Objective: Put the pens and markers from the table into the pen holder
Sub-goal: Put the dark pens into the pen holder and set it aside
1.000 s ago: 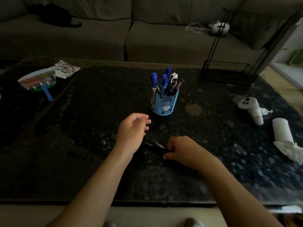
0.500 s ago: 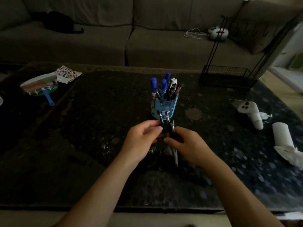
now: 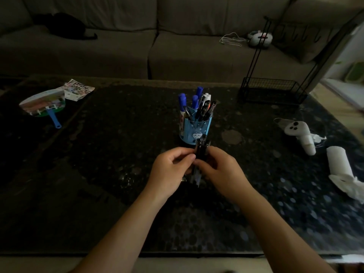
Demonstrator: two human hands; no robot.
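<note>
A blue pen holder (image 3: 194,128) stands in the middle of the dark table (image 3: 98,154), with several blue-capped markers and dark pens upright in it. Just in front of it, my left hand (image 3: 171,168) and my right hand (image 3: 222,170) meet around a small bunch of dark pens (image 3: 200,152). The bunch stands nearly upright, its tops just below the holder's front wall, its lower ends showing between my palms. Both hands pinch the bunch from either side.
A hand fan (image 3: 44,104) and a printed sheet (image 3: 78,91) lie at the far left. A black wire rack (image 3: 271,91) stands at the back right. A white controller (image 3: 299,134) and a paper roll (image 3: 338,164) lie at the right. A sofa is behind.
My right hand picked dark pens up off the table, my left hand joined it, and both hands now hold the bunch upright, a little tidier and closer to the holder.
</note>
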